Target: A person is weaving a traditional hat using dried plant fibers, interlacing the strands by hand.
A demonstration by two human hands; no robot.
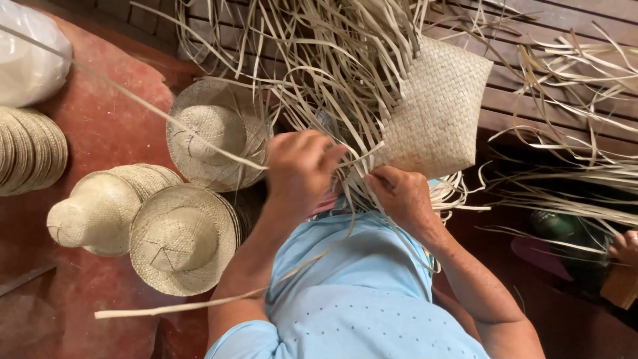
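A pale, flat panel of plaited palm-leaf strips (435, 110) is held up in front of the person, above a light blue dotted garment (362, 292), with its finished chequered weave to the upper right and a mass of loose, unwoven strips (319, 60) fanning out from its left edge. The right hand (401, 195) is closed on the lower left corner of the panel, fingers curled over the strips where the weave ends. The left hand (300, 169) is curled just beside it, fingertips pinched on a few of the loose strips; one long strip (133, 98) runs away from it towards the upper left. Finished woven straw hats (183, 239) lie stacked on the red floor (106, 133) to the left, another hat (216, 136) lies behind them, and a flat stack of woven discs (30, 149) is seen at the far left edge below a white bag (30, 60). Dark wooden slats (551, 40) lie behind the work, strewn with more strips. Another person's hand (625, 247) is seen at the right edge
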